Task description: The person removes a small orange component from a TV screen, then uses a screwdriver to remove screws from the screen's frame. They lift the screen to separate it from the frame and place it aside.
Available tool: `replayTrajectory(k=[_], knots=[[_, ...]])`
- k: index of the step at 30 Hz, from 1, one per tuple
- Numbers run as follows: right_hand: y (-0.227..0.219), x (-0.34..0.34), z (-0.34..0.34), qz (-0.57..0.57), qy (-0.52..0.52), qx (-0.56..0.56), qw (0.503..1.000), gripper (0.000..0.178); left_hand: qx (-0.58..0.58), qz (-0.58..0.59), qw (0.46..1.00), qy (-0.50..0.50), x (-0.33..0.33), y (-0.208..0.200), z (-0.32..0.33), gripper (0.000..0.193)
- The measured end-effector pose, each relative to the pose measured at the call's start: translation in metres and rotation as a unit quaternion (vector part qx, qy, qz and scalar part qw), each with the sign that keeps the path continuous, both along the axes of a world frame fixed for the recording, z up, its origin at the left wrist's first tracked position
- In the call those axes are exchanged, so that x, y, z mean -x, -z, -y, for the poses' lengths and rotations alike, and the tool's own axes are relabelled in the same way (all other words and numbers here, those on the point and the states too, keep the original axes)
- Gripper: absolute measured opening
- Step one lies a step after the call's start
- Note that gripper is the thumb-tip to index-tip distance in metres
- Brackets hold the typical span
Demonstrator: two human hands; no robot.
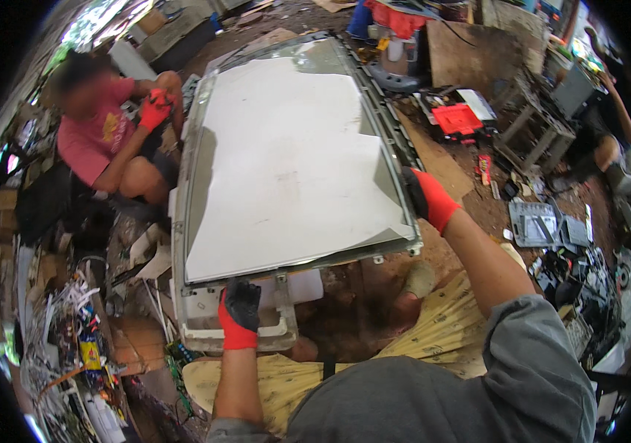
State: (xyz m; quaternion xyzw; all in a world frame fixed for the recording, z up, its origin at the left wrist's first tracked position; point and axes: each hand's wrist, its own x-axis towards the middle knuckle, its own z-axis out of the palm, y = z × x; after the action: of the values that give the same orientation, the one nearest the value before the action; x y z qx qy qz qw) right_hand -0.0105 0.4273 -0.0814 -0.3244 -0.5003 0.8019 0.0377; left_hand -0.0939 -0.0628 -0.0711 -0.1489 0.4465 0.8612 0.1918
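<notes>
A large flat panel in a thin dark frame, much like the one from a flat-screen television, lies in front of me. Over most of it rests a white sheet with uneven edges; its near right corner lifts a little. Gloved in red and black, my left hand grips the panel's near edge with the fingers bent over it. My right hand, in a matching glove, is closed round the right edge. Beneath the near side shows a pale frame with an opening. The fingertips of both hands are partly hidden.
On the left a person in a pink shirt squats beside the panel, one red-gloved hand raised. Scrap and cables heap up at lower left. Rightward lie a red toolbox, a grey tool case and a wooden stool. Another person sits far right.
</notes>
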Motion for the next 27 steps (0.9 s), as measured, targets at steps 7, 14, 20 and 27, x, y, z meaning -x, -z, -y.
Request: replayTrajectory(k=[7,14,20,27], knots=[[-0.025,-0.003,0.027,-0.030,0.030,-0.016,0.999,0.031,-0.035,0.046,0.998,-0.040,-0.003,0.010,0.006,0.016],[-0.037,-0.001,0.041,-0.033,0.016,-0.058,0.998,0.029,0.014,-0.013,0.995,-0.102,0.000,0.000,0.011,0.016],[-0.032,-0.001,0.038,-0.047,0.041,0.019,0.998,0.031,0.006,-0.030,0.994,-0.107,-0.003,-0.011,0.011,0.016],[-0.049,-0.009,0.056,-0.025,0.039,-0.024,0.999,0.026,0.096,-0.047,0.985,-0.134,-0.002,-0.005,0.020,0.011]])
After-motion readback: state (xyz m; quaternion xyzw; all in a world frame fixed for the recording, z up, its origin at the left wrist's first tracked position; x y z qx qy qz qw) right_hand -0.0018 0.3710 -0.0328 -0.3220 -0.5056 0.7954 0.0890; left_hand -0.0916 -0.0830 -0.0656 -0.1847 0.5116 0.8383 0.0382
